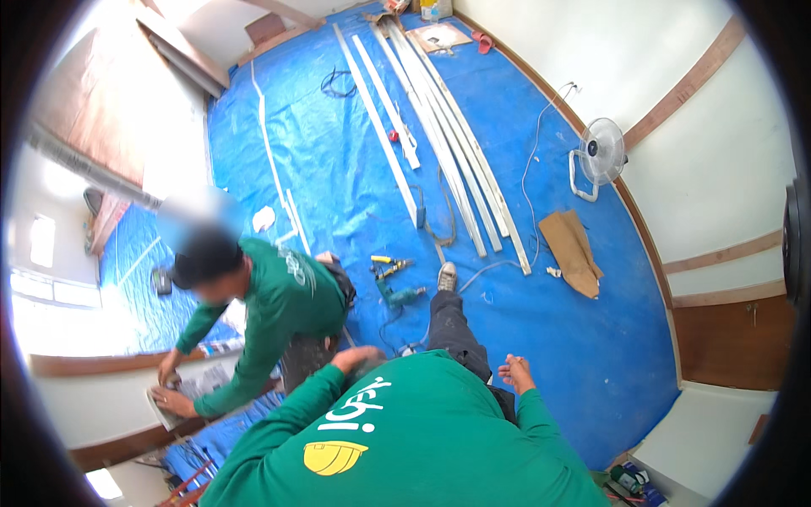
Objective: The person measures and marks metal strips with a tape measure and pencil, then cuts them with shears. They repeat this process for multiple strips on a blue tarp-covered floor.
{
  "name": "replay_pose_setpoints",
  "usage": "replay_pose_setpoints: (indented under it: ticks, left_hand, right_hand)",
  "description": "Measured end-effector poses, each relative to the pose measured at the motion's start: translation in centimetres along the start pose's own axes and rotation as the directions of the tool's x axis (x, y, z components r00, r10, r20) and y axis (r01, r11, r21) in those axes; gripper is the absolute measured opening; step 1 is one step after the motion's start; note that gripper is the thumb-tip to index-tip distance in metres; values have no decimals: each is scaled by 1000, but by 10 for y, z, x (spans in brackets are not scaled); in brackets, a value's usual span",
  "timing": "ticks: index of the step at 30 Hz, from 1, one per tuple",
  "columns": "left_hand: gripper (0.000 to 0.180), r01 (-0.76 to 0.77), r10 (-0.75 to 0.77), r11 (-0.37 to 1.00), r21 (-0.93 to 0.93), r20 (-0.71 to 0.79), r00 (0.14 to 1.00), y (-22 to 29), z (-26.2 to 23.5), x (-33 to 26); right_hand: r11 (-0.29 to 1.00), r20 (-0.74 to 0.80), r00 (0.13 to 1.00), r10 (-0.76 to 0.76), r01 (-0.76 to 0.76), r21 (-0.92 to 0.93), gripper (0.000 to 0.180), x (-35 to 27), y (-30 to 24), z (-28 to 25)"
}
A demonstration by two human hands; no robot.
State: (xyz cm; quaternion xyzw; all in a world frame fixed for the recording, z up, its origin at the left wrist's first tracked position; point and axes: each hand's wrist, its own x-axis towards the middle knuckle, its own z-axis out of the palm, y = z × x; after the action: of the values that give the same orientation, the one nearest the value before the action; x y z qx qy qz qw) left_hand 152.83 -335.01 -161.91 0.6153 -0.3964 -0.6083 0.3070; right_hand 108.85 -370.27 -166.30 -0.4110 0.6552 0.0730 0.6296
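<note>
Fingers [507, 370] indistinct — left hand [356, 358], right hand [517, 373]

Right hand [516, 373] over blue tarp [591, 355]

A fan [605, 150] (white-based) stands near brown cardboard [570, 252].

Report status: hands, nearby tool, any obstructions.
Left hand blurred, grip unclear. Right hand curled, grip unclear. Teal power drill on blue tarp beside shoe, possible trip hazard.
</note>
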Motion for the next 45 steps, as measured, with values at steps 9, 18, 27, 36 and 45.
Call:
replay_pose_setpoints:
  ticks: [9, 18, 27, 36, 45]
  left_hand:
    - [42, 451, -290, 831, 326, -439, 850, 184, -157, 70]
    - [35, 469, -200, 855, 220, -695, 691, 210, -276, 77]
    - [44, 440, -5, 711, 548, -623, 782, 108, -520, 126]
    - [36, 289, -212, 909, 300, -264, 941, 59, -722, 62]
    - [36, 266, -267, 875, 404, -57, 962, 64, -899, 93]
  right_hand:
    - [891, 301, 952, -54, 182, -415, 43, 112, -323, 60]
    - [518, 628, 742, 235, 452, -727, 47, 108, -563, 229]
    - [278, 594, 750, 291, 527, -803, 37, 185, -605, 414]
    - [423, 714, 680, 169, 604, -675, 25, 129, -808, 641]
    - [291, 748, 663, 24, 711, -640, 46, 119, -875, 744]
